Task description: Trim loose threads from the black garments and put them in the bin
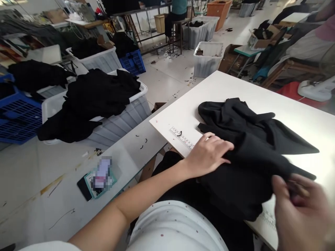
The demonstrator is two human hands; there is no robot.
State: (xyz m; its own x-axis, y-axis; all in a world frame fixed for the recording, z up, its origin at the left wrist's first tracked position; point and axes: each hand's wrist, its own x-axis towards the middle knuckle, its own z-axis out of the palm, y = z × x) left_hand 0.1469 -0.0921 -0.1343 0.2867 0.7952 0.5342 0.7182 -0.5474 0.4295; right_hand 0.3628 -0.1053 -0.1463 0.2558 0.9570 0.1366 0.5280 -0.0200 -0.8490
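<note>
A black cloth piece (251, 150), possibly a garment, lies bunched on a white tabletop (199, 94), and its near part hangs over the edge toward my lap. My left hand (209, 153) is closed on the cloth's left side, with thumb and forefinger pinching a fold. At the right, my right hand (300, 205) is curled with its thumb and fingertips against the cloth's right edge. Motion blurs that hand, and its inner fingers are partly hidden. Printed ruler marks (183, 137) run along the table edge beside my left hand, a black thread scrap on them.
Left of the table is a low pale bench (125, 153) with thread scraps, a phone and a small teal tray (112, 179). Beyond it, a grey bin (123, 122) overflows with black cloth. Blue crates (18, 118) stand farther left. Another person sits at the right edge.
</note>
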